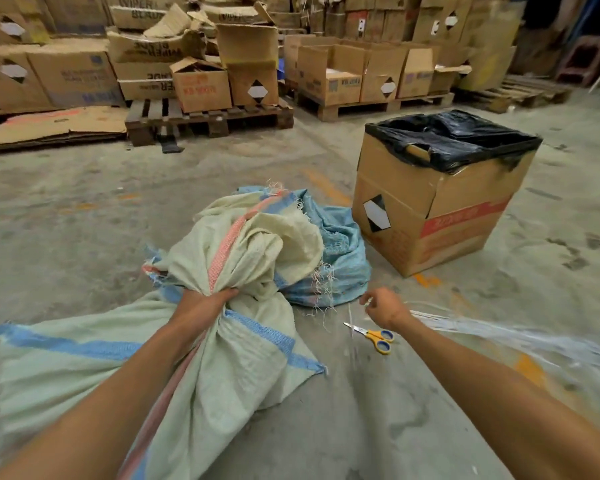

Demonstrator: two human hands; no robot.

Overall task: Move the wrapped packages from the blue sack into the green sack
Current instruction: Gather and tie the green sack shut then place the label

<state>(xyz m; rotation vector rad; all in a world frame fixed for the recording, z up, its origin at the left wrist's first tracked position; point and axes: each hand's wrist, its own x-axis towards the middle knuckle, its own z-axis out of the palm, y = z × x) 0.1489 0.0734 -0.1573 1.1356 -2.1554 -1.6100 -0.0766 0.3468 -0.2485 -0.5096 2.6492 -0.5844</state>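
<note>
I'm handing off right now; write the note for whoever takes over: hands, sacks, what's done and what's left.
Left hand: its grip bunches the neck of the pale green woven sack, which lies full on the concrete floor.
Right hand: fingers curled, pinching thin white plastic string that trails off to the right.
Crumpled blue woven sack lies slack behind the green one. No wrapped packages are in view.
Yellow-handled scissors lie on the floor below the right hand.
Done, judging by the sacks: the transfer.
Left, probably: tie the green sack's neck with the string.
</note>
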